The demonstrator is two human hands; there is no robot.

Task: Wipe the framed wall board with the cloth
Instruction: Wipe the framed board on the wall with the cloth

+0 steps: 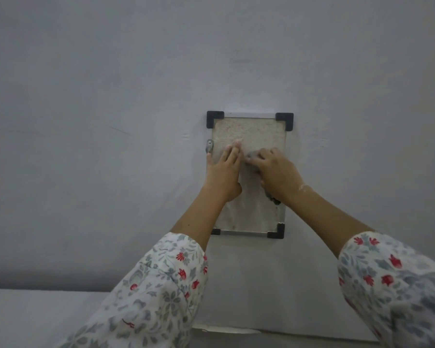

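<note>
Head view: left hand (224, 169) lies flat on board (249, 131); right hand (276, 172) grips cloth (252, 155) against it.

Pale grey wall (111, 96), framed board (249, 131) mounted flat on it, small metal clip (209, 146) at the board's left edge

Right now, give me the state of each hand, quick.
Left hand: open, fingers straight, pressed flat on the framed board.
Right hand: fingers curled round the grey cloth, holding it against the board.
</note>
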